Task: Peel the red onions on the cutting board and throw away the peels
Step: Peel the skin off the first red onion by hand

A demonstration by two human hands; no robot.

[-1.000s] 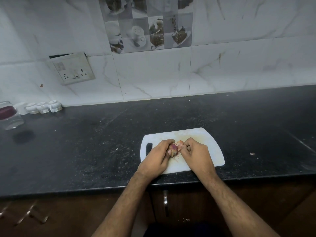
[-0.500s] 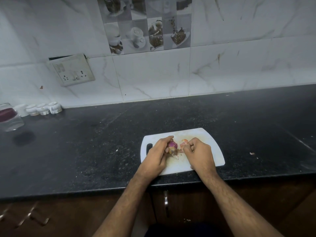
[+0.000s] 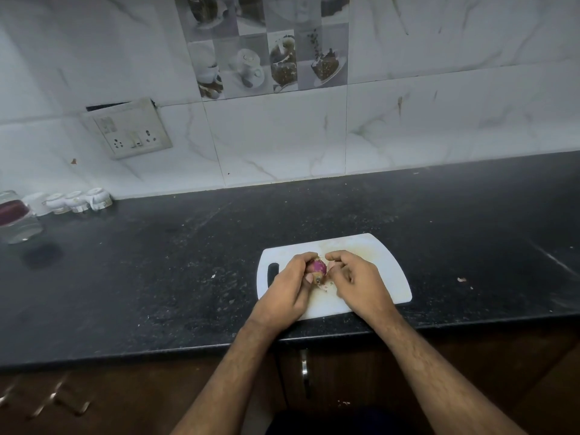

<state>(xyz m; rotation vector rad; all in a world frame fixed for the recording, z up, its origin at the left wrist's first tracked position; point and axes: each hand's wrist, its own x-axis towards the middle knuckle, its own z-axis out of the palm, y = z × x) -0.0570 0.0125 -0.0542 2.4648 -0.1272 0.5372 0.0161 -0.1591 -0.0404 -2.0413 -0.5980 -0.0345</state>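
Now, left hand (image 3: 288,285) gripped red onion (image 3: 317,267) over cutting board (image 3: 387,271), right hand (image 3: 357,282) pinched its peel (image 3: 331,265), near desk (image 3: 157,265) edge.

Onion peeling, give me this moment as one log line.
step: peeling | left hand: holds onion | right hand: pinches peel | place: over board | peels: not binned

A black speckled stone countertop (image 3: 157,277) runs along a white tiled wall. A white plastic cutting board (image 3: 386,262) lies near its front edge. At the far left stand a glass jar (image 3: 17,219) and small white cups (image 3: 78,200).
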